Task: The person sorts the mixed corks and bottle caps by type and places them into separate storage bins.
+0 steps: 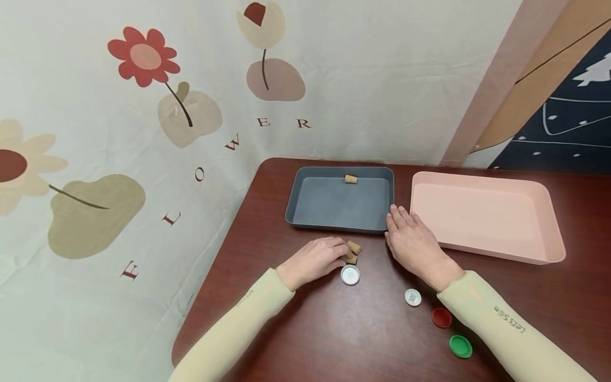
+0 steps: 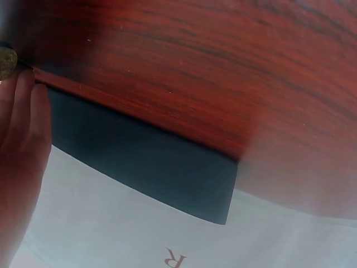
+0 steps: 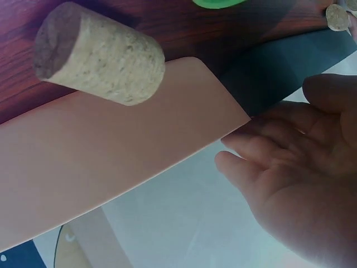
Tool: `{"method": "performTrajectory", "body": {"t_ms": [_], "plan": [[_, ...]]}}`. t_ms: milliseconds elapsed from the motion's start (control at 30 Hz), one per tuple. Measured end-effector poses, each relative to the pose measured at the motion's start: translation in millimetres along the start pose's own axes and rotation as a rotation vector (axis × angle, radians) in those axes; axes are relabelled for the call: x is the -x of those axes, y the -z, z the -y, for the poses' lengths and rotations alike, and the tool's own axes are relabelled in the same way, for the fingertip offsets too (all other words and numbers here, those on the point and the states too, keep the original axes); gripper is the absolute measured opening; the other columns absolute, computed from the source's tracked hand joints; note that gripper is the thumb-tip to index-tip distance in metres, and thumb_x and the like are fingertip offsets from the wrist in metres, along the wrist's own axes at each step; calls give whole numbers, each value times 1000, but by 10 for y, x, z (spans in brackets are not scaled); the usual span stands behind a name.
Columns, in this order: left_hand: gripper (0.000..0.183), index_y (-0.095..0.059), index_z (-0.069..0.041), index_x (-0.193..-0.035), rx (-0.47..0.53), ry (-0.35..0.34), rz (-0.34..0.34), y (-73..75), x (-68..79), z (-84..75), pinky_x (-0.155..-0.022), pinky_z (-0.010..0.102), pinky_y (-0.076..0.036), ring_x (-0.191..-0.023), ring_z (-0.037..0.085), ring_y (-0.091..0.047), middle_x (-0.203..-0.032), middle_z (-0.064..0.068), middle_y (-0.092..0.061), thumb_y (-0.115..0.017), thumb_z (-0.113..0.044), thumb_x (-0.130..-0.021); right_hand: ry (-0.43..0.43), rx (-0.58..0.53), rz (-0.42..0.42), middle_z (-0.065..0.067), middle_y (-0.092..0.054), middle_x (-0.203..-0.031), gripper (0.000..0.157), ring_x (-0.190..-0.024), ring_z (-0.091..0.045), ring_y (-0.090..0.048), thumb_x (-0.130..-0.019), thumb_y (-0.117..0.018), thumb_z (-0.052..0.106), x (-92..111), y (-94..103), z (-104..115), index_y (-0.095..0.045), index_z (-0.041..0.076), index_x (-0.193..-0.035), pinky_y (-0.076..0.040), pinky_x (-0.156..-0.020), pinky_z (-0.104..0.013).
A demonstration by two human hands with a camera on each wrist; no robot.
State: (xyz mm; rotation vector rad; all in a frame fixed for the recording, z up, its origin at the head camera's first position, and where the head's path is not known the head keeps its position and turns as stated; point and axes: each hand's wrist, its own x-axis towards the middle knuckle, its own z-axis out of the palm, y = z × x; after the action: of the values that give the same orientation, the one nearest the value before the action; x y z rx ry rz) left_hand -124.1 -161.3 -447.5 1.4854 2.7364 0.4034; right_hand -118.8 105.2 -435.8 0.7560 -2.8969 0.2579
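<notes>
My left hand is low over the table in front of the grey tray, fingers curled at a tan cork. Another cork lies just beyond that one. In the left wrist view, a cork's round end shows at the fingertips. My right hand is between the two trays, fingers loosely bent and palm bare in the right wrist view. Its fingertips reach the grey tray's near right corner. A large cork stands out close to the right wrist camera, before the pink tray.
One cork lies inside the grey tray at its far side. A silvery-white round lid is just below the left fingers. A white cap, a red cap and a green cap lie beside the right forearm. Behind the table hangs a printed cloth.
</notes>
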Motion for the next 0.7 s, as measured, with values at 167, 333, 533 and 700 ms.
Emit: {"method": "performTrajectory", "body": {"t_ms": [167,333,533,700], "plan": [[11,-74,-16,-105,3,10,-15,16,13,-7,-92,26,-52,-103,13,-67,-107,-3,-70,-77,-13,-95,0,9,11,-37,-49,-146,43,-136,-49,-50,-103,-56,10,3,-1,-15,-56,-19,-135,-39,-112,-59],[12,-74,-16,-106,17,10,-70,66,60,11,-90,26,-53,-100,13,-67,-106,-3,-69,-77,-12,-95,2,10,20,-37,-48,-146,43,-137,-49,-49,-103,-55,9,4,14,-14,-56,-19,-135,-39,-112,-59],[11,-73,-12,-105,35,29,-147,153,77,39,-89,23,-53,-98,10,-67,-105,-3,-67,-76,-10,-95,6,14,16,-37,-49,-146,42,-136,-49,-50,-103,-56,10,5,22,-14,-56,-19,-134,-39,-111,-59],[15,-73,-11,-105,88,49,-203,198,93,62,-89,22,-53,-98,11,-68,-107,-2,-68,-78,-4,-92,6,13,13,-37,-49,-146,42,-136,-49,-50,-102,-57,10,6,18,-5,-57,-19,-134,-40,-111,-59]]}}
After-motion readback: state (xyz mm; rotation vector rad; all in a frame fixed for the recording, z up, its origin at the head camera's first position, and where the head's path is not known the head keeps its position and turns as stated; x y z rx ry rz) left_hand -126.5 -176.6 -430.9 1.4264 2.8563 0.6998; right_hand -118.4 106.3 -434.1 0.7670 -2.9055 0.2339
